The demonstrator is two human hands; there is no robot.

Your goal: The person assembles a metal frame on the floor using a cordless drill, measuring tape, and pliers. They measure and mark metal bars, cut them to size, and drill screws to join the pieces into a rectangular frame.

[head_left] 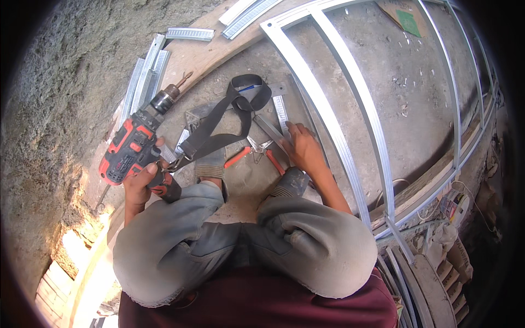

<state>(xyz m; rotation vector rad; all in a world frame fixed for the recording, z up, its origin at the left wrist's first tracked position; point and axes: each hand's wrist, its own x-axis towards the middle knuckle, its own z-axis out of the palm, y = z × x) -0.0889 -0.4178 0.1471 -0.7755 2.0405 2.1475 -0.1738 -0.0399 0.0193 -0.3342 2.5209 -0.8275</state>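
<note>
My left hand (140, 183) is closed round the grip of a red and black cordless drill (131, 146), tilted with its bit pointing up and away. A wide black strap (216, 123) hangs by a clip near the drill's grip and loops across the floor. My right hand (305, 150) reaches down to the floor, fingers bent and apart. Its fingertips are at the near end of a short silver metal strip (280, 109) and a grey flat bar (268, 130); whether they touch is unclear. Red-handled pliers or snips (238, 157) lie between my feet, beside that hand.
A long silver metal stud frame (350, 71) covers the floor to my right. Cut channel pieces (146, 76) lie at the left by a rough wall (71, 82), near a wooden board (202, 54). Cardboard with a green patch (407, 22) lies at the far right.
</note>
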